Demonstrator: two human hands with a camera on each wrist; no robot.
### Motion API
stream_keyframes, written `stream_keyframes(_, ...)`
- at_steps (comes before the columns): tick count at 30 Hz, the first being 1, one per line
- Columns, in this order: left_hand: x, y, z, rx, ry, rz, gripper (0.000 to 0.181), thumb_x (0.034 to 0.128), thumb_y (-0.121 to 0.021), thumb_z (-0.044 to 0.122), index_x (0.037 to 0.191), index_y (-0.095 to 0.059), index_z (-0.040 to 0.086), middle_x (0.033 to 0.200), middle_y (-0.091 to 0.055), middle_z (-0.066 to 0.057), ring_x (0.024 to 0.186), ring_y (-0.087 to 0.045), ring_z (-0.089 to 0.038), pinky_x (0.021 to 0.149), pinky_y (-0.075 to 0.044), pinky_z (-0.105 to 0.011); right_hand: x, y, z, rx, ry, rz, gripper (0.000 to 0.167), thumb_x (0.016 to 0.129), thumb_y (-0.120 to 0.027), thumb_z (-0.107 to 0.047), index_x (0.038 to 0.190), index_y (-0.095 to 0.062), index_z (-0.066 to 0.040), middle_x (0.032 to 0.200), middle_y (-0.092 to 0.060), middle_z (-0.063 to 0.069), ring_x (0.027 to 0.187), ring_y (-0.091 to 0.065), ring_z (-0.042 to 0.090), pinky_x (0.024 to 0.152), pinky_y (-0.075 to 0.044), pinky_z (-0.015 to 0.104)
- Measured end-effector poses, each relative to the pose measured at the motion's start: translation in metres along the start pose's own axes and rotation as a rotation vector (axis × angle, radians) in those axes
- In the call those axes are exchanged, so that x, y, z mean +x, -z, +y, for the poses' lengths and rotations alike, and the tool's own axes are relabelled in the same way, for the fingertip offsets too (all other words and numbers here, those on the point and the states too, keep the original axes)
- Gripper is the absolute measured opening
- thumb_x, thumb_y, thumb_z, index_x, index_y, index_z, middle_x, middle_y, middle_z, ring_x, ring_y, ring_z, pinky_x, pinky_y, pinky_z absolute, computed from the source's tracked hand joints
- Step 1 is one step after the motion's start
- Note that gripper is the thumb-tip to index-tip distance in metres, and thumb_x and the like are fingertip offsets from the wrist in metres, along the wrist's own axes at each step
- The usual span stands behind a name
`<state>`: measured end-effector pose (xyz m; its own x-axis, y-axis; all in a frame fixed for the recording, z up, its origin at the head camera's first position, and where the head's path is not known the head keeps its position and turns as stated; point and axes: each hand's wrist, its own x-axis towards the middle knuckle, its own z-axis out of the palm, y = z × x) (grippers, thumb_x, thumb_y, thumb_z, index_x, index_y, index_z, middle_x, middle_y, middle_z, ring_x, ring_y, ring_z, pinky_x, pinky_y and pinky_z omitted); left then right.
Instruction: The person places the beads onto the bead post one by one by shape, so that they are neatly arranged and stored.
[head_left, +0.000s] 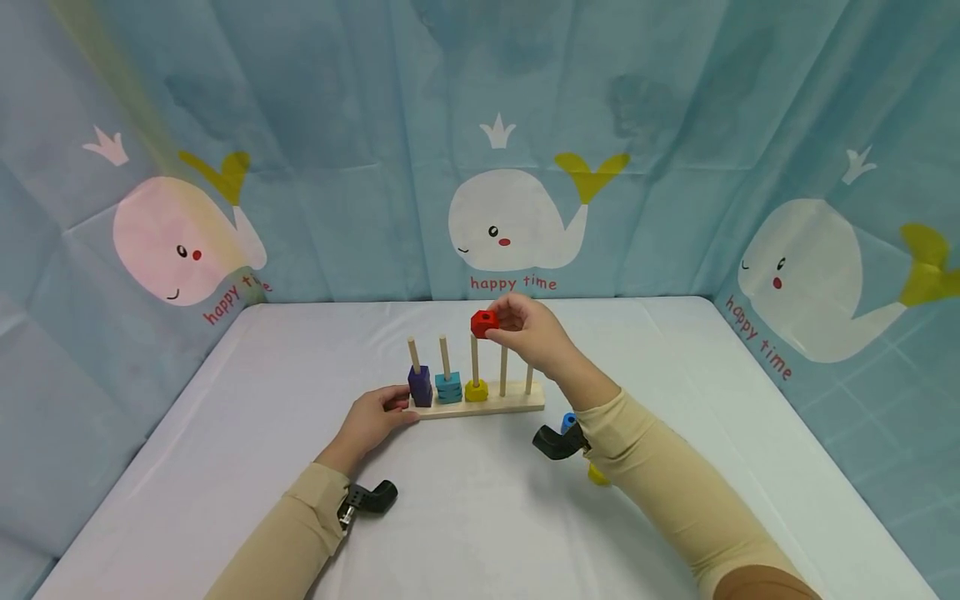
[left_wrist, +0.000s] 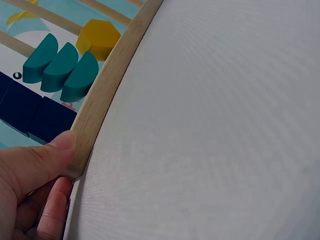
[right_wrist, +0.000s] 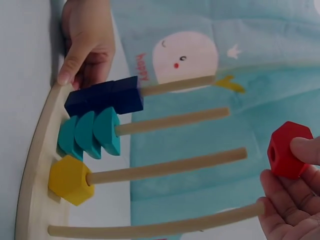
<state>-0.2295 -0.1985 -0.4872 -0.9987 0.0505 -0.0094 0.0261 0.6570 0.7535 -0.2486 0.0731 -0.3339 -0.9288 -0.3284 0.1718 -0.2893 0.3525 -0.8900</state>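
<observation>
My right hand (head_left: 531, 331) pinches a red hexagonal bead (right_wrist: 289, 150) with a hole through it, between thumb and fingers. The bead is off the pegs, near the tip of the third peg (right_wrist: 170, 167). Around that peg's foot sits a yellow hexagonal bead (head_left: 476, 390). Dark blue square beads (head_left: 420, 387) fill the lower first peg, and teal half-round beads (head_left: 448, 388) the second. The fourth peg (head_left: 503, 372) carries no bead. At the left end of the wooden base (head_left: 487, 407), my left hand (left_wrist: 30, 175) grips it, thumb on its edge.
On the white table (head_left: 465, 500), a blue bead (head_left: 569, 422) lies right of the base. A yellow piece (head_left: 597, 475) is partly hidden by the right sleeve. Behind the table hangs a blue curtain (head_left: 337, 225) with whale prints. Black wrist cameras stick out from both sleeves.
</observation>
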Motion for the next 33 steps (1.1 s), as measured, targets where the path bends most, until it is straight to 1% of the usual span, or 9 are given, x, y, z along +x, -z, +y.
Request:
stream_keyframes(2, 0.000, 0.000, 0.000, 0.002, -0.005, -0.001, 0.056, 0.0734, -0.077, 0.026, 0.123, -0.058, 0.008, 0.103, -0.066, -0.004, 0.094, -0.058, -0.017, 0.086, -0.045, -0.038, 0.003, -0.004, 0.001, -0.010, -0.002, 0.005, 0.022, 0.085, -0.064, -0.009, 0.106, -0.056, -0.007, 0.102, -0.062, 0.007, 0.092, -0.058, 0.020, 0.085, -0.048, 0.032)
stream_keyframes(8, 0.000, 0.000, 0.000, -0.013, 0.010, 0.000, 0.056, 0.0733, -0.077, 0.026, 0.123, -0.058, 0.008, 0.106, -0.065, -0.005, 0.096, -0.058, -0.018, 0.087, -0.044, -0.038, 0.007, -0.012, 0.003, -0.037, -0.027, 0.007, 0.022, 0.086, -0.064, -0.011, 0.106, -0.056, -0.009, 0.102, -0.061, 0.006, 0.093, -0.057, 0.020, 0.085, -0.049, 0.032)
stream_keyframes(14, -0.001, 0.000, 0.000, -0.009, 0.002, -0.006, 0.056, 0.0731, -0.077, 0.026, 0.122, -0.058, 0.007, 0.109, -0.064, -0.008, 0.097, -0.059, -0.019, 0.087, -0.045, -0.039, 0.010, -0.016, 0.009, -0.058, -0.051, 0.023, 0.021, 0.086, -0.063, -0.012, 0.106, -0.056, -0.011, 0.100, -0.062, 0.004, 0.091, -0.055, 0.019, 0.081, -0.050, 0.031)
stream_keyframes(18, 0.000, 0.000, -0.001, -0.006, -0.003, -0.006, 0.056, 0.0733, -0.077, 0.027, 0.122, -0.058, 0.006, 0.110, -0.064, -0.009, 0.097, -0.059, -0.020, 0.086, -0.045, -0.039, 0.011, -0.017, 0.011, -0.045, -0.057, 0.024, 0.021, 0.086, -0.063, -0.012, 0.106, -0.056, -0.012, 0.100, -0.061, 0.004, 0.090, -0.055, 0.020, 0.080, -0.050, 0.031)
stream_keyframes(22, 0.000, 0.001, 0.000, -0.028, -0.004, -0.008, 0.057, 0.0732, -0.077, 0.027, 0.123, -0.058, 0.007, 0.112, -0.063, -0.009, 0.099, -0.059, -0.020, 0.088, -0.045, -0.039, 0.010, -0.019, 0.011, -0.027, -0.060, 0.011, 0.021, 0.086, -0.063, -0.012, 0.106, -0.057, -0.012, 0.101, -0.061, 0.003, 0.090, -0.055, 0.020, 0.080, -0.050, 0.031)
stream_keyframes(24, -0.001, 0.001, -0.001, -0.036, -0.016, -0.004, 0.057, 0.0731, -0.077, 0.028, 0.122, -0.058, 0.006, 0.113, -0.063, -0.010, 0.099, -0.059, -0.020, 0.087, -0.045, -0.039, 0.009, -0.021, 0.012, -0.025, -0.064, 0.011, 0.021, 0.086, -0.063, -0.012, 0.106, -0.057, -0.011, 0.102, -0.061, 0.003, 0.090, -0.055, 0.020, 0.081, -0.050, 0.031)
stream_keyframes(29, -0.002, 0.001, -0.001, -0.025, -0.048, 0.012, 0.059, 0.0718, -0.077, 0.032, 0.120, -0.059, 0.004, 0.109, -0.064, -0.011, 0.094, -0.060, -0.019, 0.083, -0.047, -0.037, 0.007, -0.027, 0.017, 0.015, -0.094, 0.055, 0.036, 0.085, -0.064, -0.009, 0.119, -0.051, -0.011, 0.103, -0.059, 0.004, 0.090, -0.056, 0.019, 0.082, -0.050, 0.029)
stream_keyframes(31, -0.001, 0.001, -0.001, -0.026, -0.035, 0.008, 0.059, 0.0717, -0.078, 0.031, 0.121, -0.059, 0.005, 0.109, -0.064, -0.010, 0.095, -0.059, -0.019, 0.084, -0.047, -0.037, 0.006, -0.030, 0.018, 0.048, -0.100, 0.080, 0.044, 0.085, -0.065, -0.008, 0.124, -0.046, -0.011, 0.102, -0.058, 0.006, 0.090, -0.056, 0.020, 0.082, -0.050, 0.029)
stream_keyframes(33, -0.001, 0.001, -0.002, -0.031, -0.017, -0.002, 0.058, 0.0722, -0.077, 0.029, 0.122, -0.058, 0.007, 0.110, -0.064, -0.009, 0.097, -0.059, -0.020, 0.086, -0.045, -0.039, 0.005, -0.032, 0.020, 0.079, -0.105, 0.103, 0.047, 0.084, -0.065, -0.008, 0.126, -0.043, -0.012, 0.101, -0.059, 0.006, 0.088, -0.056, 0.020, 0.081, -0.050, 0.028)
